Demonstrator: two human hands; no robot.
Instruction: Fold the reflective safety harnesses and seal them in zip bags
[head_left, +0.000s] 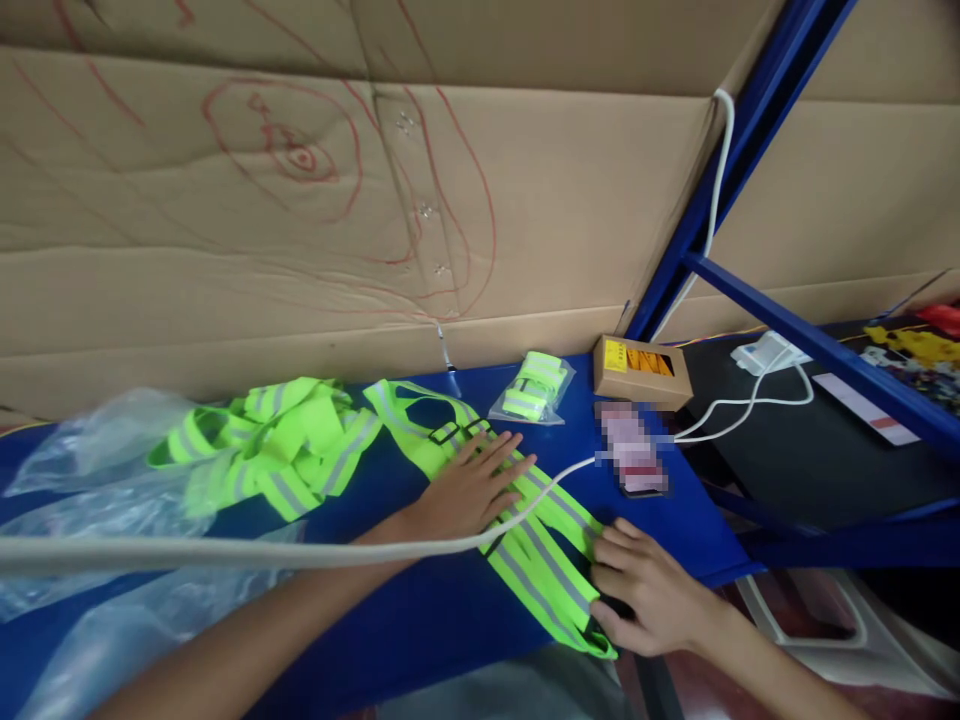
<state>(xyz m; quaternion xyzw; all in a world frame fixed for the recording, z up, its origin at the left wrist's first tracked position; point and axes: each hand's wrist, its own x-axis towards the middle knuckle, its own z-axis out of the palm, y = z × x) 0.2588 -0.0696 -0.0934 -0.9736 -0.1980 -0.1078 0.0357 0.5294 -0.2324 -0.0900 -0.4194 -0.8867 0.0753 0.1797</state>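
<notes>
A neon-green strap harness with grey reflective stripes (536, 560) lies stretched diagonally over the blue table (345, 620). My left hand (469, 488) rests flat on its middle, fingers spread, just below two black buckles. At the lower right end, my right hand (641, 585) has its fingers curled around the edge of the straps. A white cable (300, 553) runs across the view, in front of my left wrist. Left of the harness sits a loose pile of similar green straps (281, 440). Behind it lies a folded green one in a clear bag (532, 387).
Clear plastic bags (112, 520) spread over the left side. At the right are a phone (634, 450) with a cable, a small cardboard box (643, 370) and a blue metal frame (795, 315). Cardboard (570, 200) walls the back; a black surface (810, 450) holds more items.
</notes>
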